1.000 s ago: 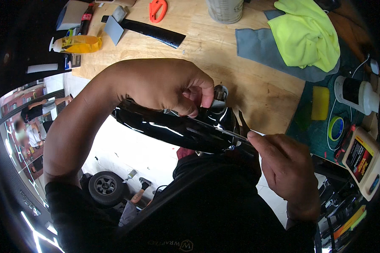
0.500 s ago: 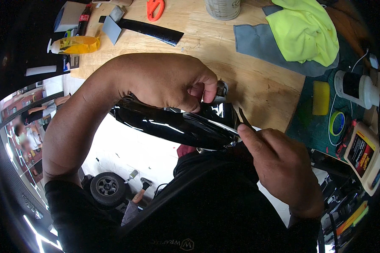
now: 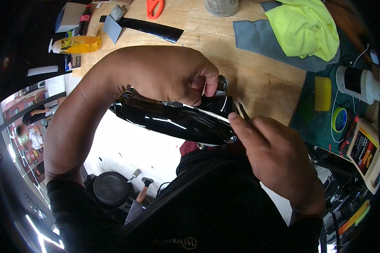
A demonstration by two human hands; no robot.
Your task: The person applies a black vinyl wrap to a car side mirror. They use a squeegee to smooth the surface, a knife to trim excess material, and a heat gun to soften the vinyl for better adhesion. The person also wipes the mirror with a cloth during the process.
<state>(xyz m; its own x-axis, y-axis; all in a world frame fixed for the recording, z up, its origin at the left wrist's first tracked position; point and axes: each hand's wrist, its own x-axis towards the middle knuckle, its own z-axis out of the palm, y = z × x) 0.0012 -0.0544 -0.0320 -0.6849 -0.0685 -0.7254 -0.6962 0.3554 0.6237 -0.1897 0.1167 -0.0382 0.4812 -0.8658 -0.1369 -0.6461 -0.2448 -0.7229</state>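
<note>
Above the near edge of the wooden bench [image 3: 207, 38], in the head view, a long glossy black part [image 3: 164, 120] lies across the person's front, below the left hand [image 3: 169, 76]; that hand arches over it, thumb and fingers curled nearly together at its upper edge, though I cannot tell what they pinch. The right hand [image 3: 278, 152] is closed around a dark pointed tool [image 3: 243, 111], its tip sticking out beyond the knuckles; a thin pale strip [image 3: 215, 115] runs between the two hands along the part, film or blade, I cannot say which.

Over the last second the right hand has slid up and leftward; the gap between the hands has narrowed, and less of the strip shows; that suggests the work is advancing along the edge toward the left fingers. Off to the right, the yellow-green cloth [image 3: 304, 29] lies partly on a grey cloth [image 3: 245, 40], both untouched.
</note>
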